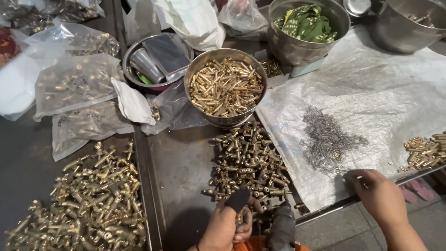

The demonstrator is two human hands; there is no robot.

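Observation:
My left hand (222, 228) is at the bottom centre, closed around a black-handled tool (238, 200), with a small brass piece under its fingers. It sits at the near edge of a pile of brass fittings (248, 162). My right hand (377, 195) rests at the near edge of a white woven sheet (371, 93). Its fingers are bent, just in front of a heap of small grey springs (325, 137). I cannot see whether it holds anything.
A steel bowl of brass pins (226, 87) stands behind the fittings. A larger brass pile (88, 200) lies at the left, and bags of parts (76, 83) behind it. More bowls (306, 30) stand at the back. Brass pins (425, 151) lie at the right. A dark grey object (281, 227) sits beside my left hand.

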